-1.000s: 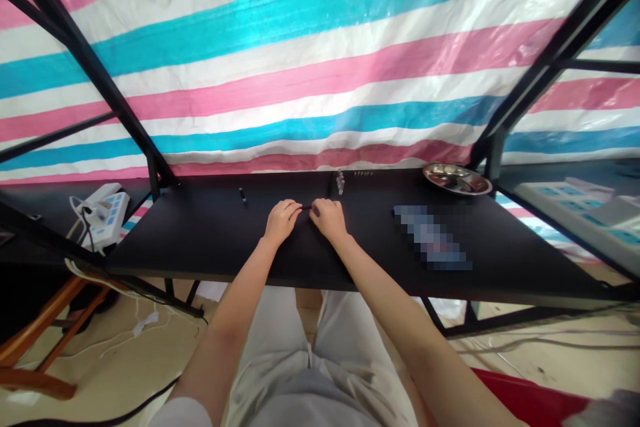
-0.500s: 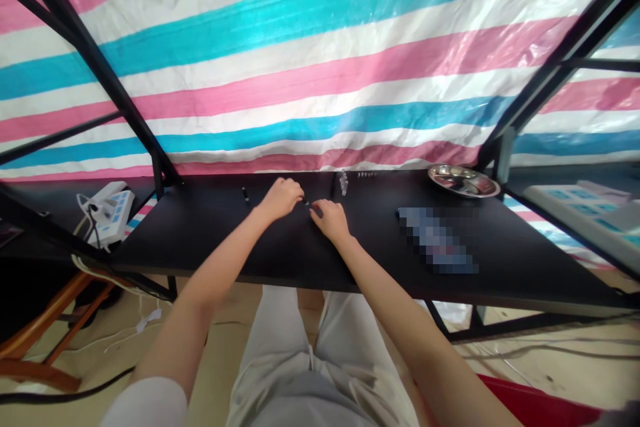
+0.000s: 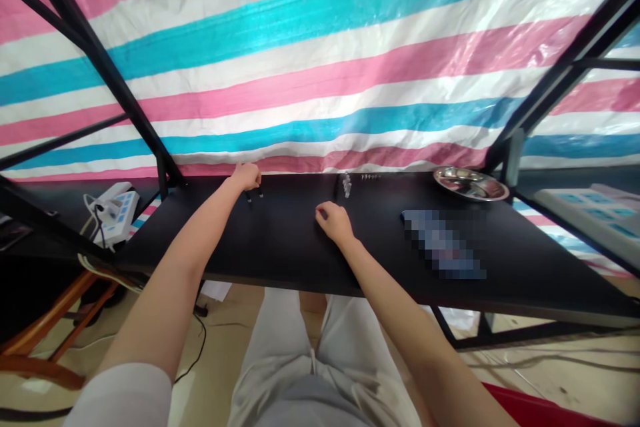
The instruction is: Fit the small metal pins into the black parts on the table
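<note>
Two slim, short black sticks with pale near ends, the left one (image 3: 249, 197) and the right one (image 3: 261, 193), lie side by side on the matte black, smooth surface (image 3: 290, 247), left of centre toward the far edge. They look light, stiff and smooth, probably sturdy but apt to roll; a pinch across the middle of the barrel should suit best. The bare left hand (image 3: 246, 177) reaches over their far ends, fingers bent downward; whether they are clamped on the right stick or merely touching it, I cannot tell. The bare right hand (image 3: 334, 221) rests near the centre, fingers loosely curled, no object visible in them; whether its tips meet is unclear. The sticks' far ends are hidden, the clear small pieces (image 3: 347, 185) beyond are too tiny to identify, and a bluish oblong (image 3: 443, 245) at right is pixelated.
</note>
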`<state>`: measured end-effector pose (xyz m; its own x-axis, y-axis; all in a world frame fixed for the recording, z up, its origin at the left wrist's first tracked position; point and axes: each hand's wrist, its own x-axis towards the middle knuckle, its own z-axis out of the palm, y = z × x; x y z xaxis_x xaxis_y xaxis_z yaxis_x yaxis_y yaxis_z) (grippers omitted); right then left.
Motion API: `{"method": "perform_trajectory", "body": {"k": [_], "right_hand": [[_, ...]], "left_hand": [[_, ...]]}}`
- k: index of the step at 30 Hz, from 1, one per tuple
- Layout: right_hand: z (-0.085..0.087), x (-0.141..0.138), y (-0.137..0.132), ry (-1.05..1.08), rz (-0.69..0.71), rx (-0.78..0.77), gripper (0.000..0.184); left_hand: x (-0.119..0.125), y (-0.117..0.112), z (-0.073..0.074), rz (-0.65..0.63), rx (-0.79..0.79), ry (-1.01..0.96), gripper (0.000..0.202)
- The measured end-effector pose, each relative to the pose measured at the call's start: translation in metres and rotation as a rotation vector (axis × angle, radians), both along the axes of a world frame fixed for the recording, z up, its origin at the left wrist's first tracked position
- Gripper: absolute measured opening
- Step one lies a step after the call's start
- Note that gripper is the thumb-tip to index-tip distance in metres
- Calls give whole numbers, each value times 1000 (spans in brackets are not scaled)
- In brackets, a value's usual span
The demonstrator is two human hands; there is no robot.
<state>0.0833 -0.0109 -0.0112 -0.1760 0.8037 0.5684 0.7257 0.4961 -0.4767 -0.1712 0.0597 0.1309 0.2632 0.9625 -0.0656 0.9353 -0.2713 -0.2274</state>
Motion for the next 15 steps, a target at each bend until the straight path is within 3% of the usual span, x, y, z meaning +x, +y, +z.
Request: {"method": "perform_trajectory", "body": {"k": [15], "right_hand": [[-1,1,2,23,21,-43,14]], "left_hand": [[-8,-1,-8,3,-38,27,13]]}}
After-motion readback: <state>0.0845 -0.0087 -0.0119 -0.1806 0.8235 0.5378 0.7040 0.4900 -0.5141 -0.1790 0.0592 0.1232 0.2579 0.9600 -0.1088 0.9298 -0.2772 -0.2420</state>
